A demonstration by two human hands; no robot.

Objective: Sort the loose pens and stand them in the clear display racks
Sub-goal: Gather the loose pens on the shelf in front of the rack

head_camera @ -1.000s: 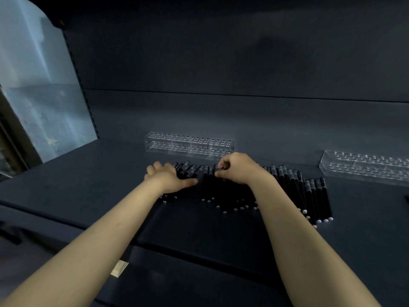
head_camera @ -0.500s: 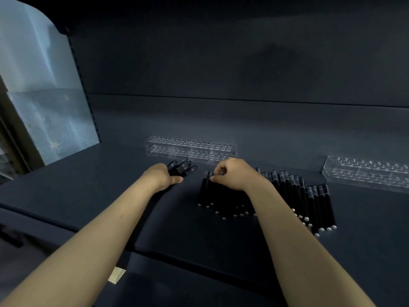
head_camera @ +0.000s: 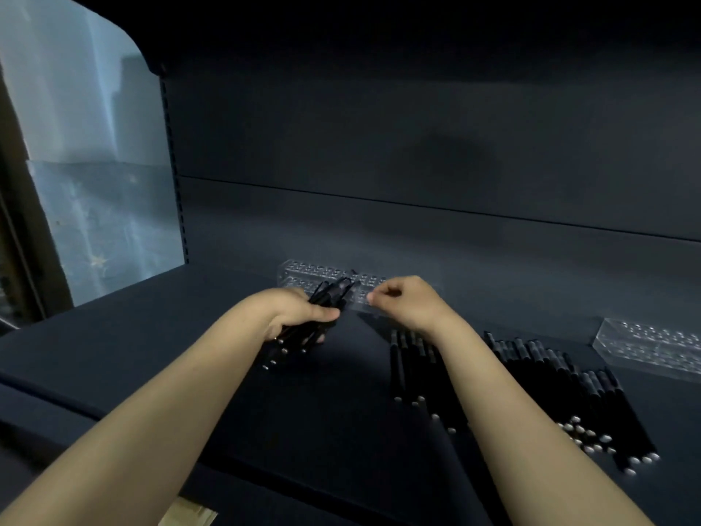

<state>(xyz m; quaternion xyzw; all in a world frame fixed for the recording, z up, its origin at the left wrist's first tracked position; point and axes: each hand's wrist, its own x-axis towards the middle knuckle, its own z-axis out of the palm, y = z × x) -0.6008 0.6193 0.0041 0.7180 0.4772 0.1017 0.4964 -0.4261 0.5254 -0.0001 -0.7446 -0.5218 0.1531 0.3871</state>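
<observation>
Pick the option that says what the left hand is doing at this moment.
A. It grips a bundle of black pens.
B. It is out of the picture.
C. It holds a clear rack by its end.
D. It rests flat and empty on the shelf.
A: the left hand has fingers and thumb curled round a bundle of black pens, whose far ends fan out in front of the clear rack.

On the shelf (head_camera: 151, 354), one rack (head_camera: 303, 270) stands at the back, close to the back panel (head_camera: 417, 165). A second rack (head_camera: 652, 347) sits far right. Loose pens (head_camera: 550, 377) lie in a row before and left of it. The left hand (head_camera: 299, 313) holds a bundle of pens (head_camera: 330, 294) just in front of the first rack, with the right hand (head_camera: 409, 301) beside it.
</observation>
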